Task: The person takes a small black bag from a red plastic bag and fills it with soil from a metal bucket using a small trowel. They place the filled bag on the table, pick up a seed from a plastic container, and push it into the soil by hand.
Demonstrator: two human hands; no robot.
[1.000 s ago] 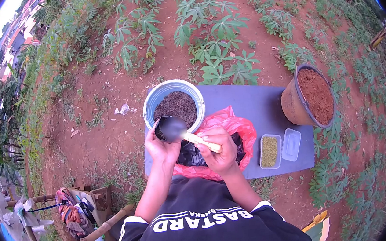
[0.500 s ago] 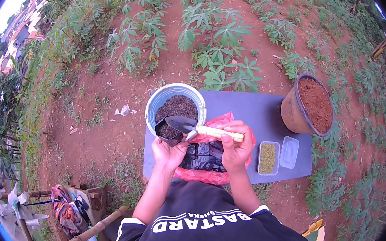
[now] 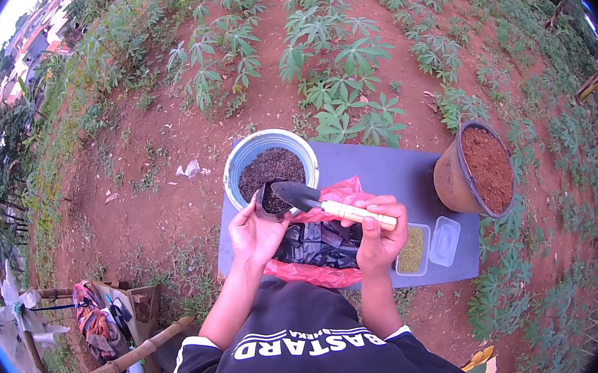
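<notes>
My left hand (image 3: 254, 235) grips a small black plastic planting bag (image 3: 269, 203) with dark soil in its mouth. My right hand (image 3: 379, 236) is closed round the pale handle of a hand trowel (image 3: 298, 194). The trowel's dark blade lies at the bag's opening, tip over the soil. Just behind the bag stands a white and blue bucket (image 3: 230, 172) holding dark, crumbly soil. Below my hands, a red plastic bag (image 3: 308, 273) lies open around a stack of folded black plastic bags (image 3: 320, 246).
On the grey table (image 3: 376, 160) a brown pot (image 3: 452, 183) of reddish soil stands at the right. Nearer are a clear tub (image 3: 412, 250) of small greenish grains and its lid (image 3: 445, 241). Cassava-like plants (image 3: 365, 56) grow beyond; a bamboo pole (image 3: 124, 361) is at lower left.
The trowel and my right hand have shifted right and slightly down. The black planting bag has moved a little right and is turned more upright in my left hand.
</notes>
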